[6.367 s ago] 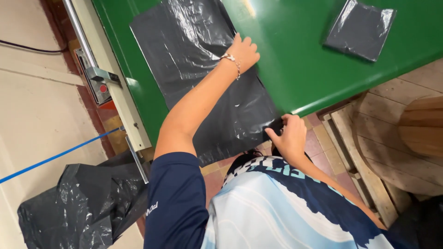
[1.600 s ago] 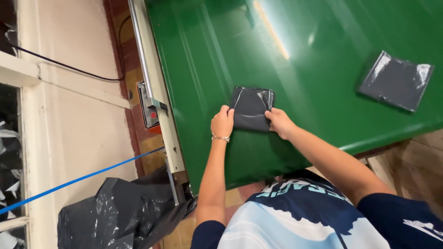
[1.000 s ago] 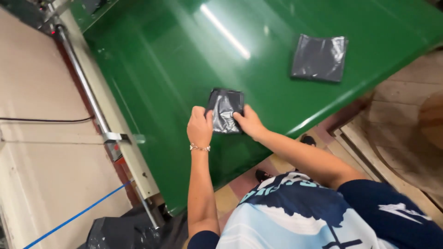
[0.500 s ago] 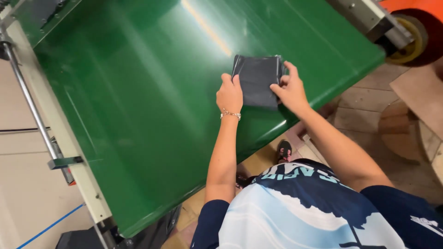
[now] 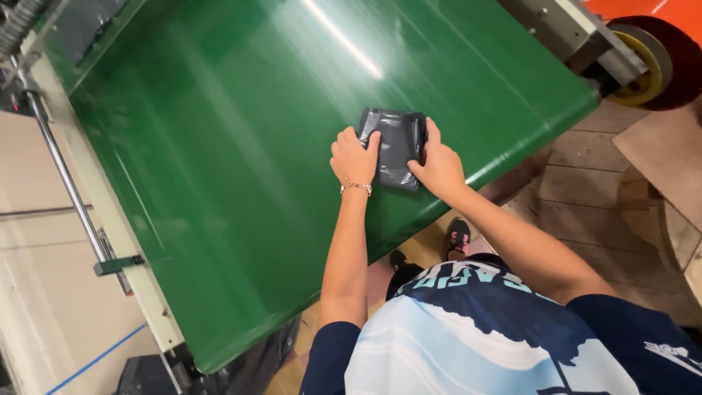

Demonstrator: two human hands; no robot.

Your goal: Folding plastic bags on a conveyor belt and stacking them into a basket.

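A dark grey plastic bag (image 5: 397, 144), folded into a small rectangle, lies on the green conveyor belt (image 5: 219, 146) close to its near edge. My left hand (image 5: 354, 155) presses on the bag's left side, with a thin bracelet at the wrist. On the bag's right side rests my right hand (image 5: 436, 161), fingers curled over the edge. Both hands hold the folded bag flat against the belt.
The belt's cream metal frame and a steel rail (image 5: 69, 190) run along the left. A yellow-hubbed wheel (image 5: 647, 62) sits at the top right. Wooden pallet boards (image 5: 607, 197) lie below the belt on the right, and a black plastic bag (image 5: 241, 366) hangs under the belt's lower corner.
The large spread-out bag has been folded down into a small rectangle. My view has swung right along the belt, and the second folded bag has gone out of view.
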